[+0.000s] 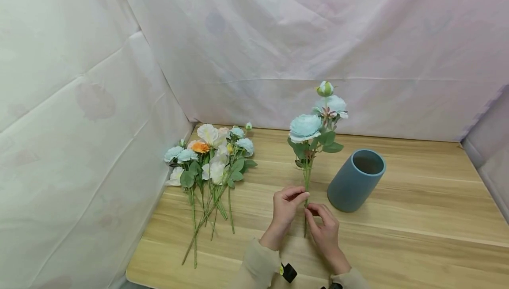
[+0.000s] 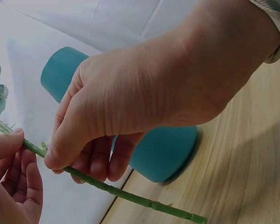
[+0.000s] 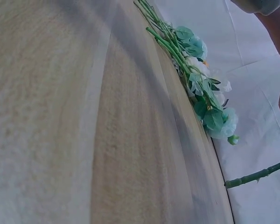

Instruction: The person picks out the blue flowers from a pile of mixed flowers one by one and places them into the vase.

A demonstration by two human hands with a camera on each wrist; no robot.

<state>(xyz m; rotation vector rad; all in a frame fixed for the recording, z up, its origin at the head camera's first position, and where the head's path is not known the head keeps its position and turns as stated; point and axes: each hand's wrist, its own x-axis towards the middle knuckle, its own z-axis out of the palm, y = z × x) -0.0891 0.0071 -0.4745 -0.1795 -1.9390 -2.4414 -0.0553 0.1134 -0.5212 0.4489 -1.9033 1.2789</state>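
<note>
Two-handed hold on the blue flower spray (image 1: 307,169)!
The left hand (image 1: 285,207) pinches the stem (image 2: 151,204), the right hand (image 1: 326,231) pinches just below; blooms (image 1: 305,128) at twelve o'clock, vase (image 1: 351,187) at two, and a light, steady grip should stop those big blooms twisting.

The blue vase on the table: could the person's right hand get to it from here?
Probably yes: the right hand is close by, with nothing visible standing between it and the blue vase. However, it pinches a flower stem, so it would likely need to let go first.
</note>
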